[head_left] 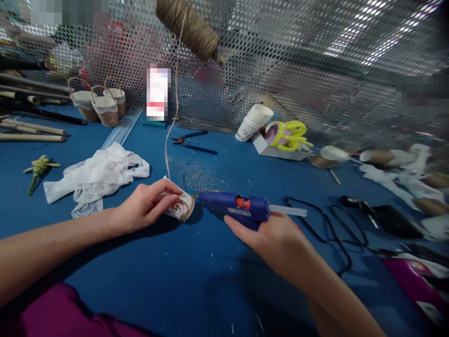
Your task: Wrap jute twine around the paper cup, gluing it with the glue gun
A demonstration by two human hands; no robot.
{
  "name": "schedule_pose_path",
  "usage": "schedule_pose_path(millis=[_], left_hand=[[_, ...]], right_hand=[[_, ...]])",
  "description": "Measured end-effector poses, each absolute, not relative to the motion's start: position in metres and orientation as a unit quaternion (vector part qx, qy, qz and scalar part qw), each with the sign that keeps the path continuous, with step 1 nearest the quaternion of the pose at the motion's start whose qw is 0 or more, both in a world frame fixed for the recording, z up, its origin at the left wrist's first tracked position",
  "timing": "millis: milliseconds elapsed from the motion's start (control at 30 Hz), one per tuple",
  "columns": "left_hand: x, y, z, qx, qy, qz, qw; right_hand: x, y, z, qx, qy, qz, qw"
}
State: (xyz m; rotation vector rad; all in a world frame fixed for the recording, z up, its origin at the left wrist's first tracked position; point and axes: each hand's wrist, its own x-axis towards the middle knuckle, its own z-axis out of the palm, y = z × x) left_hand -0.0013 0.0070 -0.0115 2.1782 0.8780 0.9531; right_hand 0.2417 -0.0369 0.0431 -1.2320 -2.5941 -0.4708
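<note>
My left hand (pixel 142 206) grips a small paper cup (pixel 181 207) lying on its side on the blue table, its base partly wound with brown twine. A strand of twine (pixel 174 107) runs up from the cup to a spool (pixel 189 27) hanging on the mesh wall. My right hand (pixel 271 238) is closed round the handle of a blue glue gun (pixel 233 207). Its nozzle points left and sits right at the cup's base. A glue stick (pixel 287 210) juts from the gun's back.
White lace fabric (pixel 96 175) lies left of the cup. Small twine-wrapped baskets (pixel 100 105) and bamboo sticks (pixel 31 128) sit far left. Pliers (pixel 192 140), stacked paper cups (pixel 254 121), yellow scissors (pixel 291 135) and the black cord (pixel 329 229) lie beyond and right.
</note>
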Motion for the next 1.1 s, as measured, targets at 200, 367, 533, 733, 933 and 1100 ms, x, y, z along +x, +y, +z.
schedule_pose_path(millis=[200, 367, 533, 733, 933, 1100], left_hand=[[-0.001, 0.007, -0.010, 0.813, 0.359, 0.348, 0.298], [0.001, 0.007, -0.009, 0.788, 0.382, 0.350, 0.332], [0.001, 0.007, -0.010, 0.781, 0.393, 0.345, 0.342], [0.000, 0.008, -0.011, 0.784, 0.402, 0.343, 0.326], [0.000, 0.008, -0.012, 0.791, 0.377, 0.357, 0.323], [-0.001, 0.007, -0.012, 0.798, 0.372, 0.353, 0.317]], right_hand=[[0.243, -0.043, 0.050, -0.335, -0.910, -0.223, 0.100], [0.246, -0.049, 0.047, -0.332, -0.916, -0.194, 0.113], [0.249, -0.056, 0.037, -0.413, -0.900, -0.084, 0.115], [0.242, -0.057, 0.043, -0.468, -0.872, -0.038, 0.135], [0.245, -0.047, 0.050, -0.315, -0.914, -0.241, 0.080], [0.244, -0.043, 0.047, -0.308, -0.888, -0.337, 0.048]])
